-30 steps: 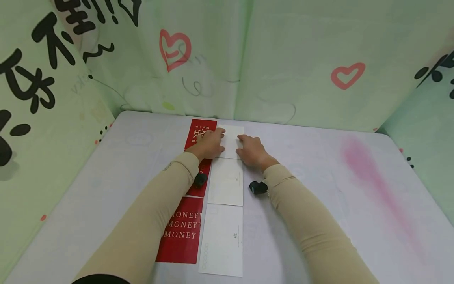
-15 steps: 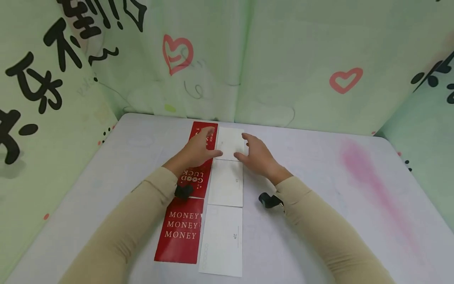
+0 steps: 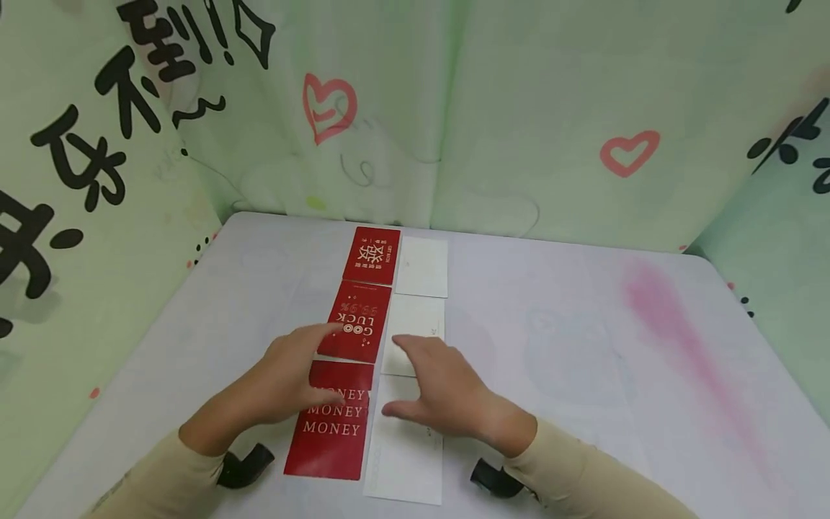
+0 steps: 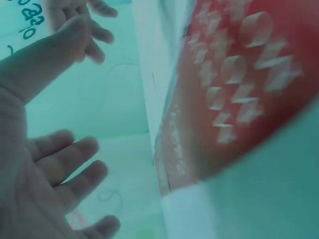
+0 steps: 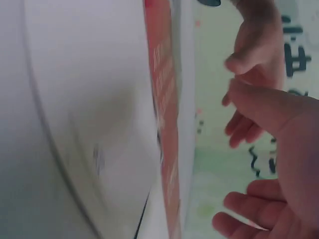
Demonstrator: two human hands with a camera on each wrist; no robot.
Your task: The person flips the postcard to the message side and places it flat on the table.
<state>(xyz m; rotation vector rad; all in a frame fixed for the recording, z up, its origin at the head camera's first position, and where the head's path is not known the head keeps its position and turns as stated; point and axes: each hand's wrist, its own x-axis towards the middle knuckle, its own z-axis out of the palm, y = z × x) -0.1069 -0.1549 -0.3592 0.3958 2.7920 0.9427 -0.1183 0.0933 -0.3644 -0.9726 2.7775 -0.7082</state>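
My left hand (image 3: 275, 378) hovers over the near-left part of the table, its fingers spread and nothing in them. Below its fingertips lies a red card printed MONEY (image 3: 324, 450). Further off are a red GOOD LUCK card (image 3: 355, 342) and a red card with a large white character (image 3: 372, 256). My right hand (image 3: 454, 389), also holding nothing, hangs above the nearest white card (image 3: 405, 472) and partly covers the middle white card (image 3: 421, 317). A third white card (image 3: 423, 267) lies at the far end. Both wrist views show loosely spread fingers raised off the cards.
The cards form two columns, red on the left and white on the right, on a white-covered table (image 3: 551, 346). A pink smear (image 3: 687, 346) marks its right side. Pale green curtains (image 3: 519, 108) with hearts and black lettering enclose the back and sides.
Both hands have lifted from the far cards and drawn back toward me, uncovering the far red and white cards. The cards stay in place. The head view has tilted slightly.
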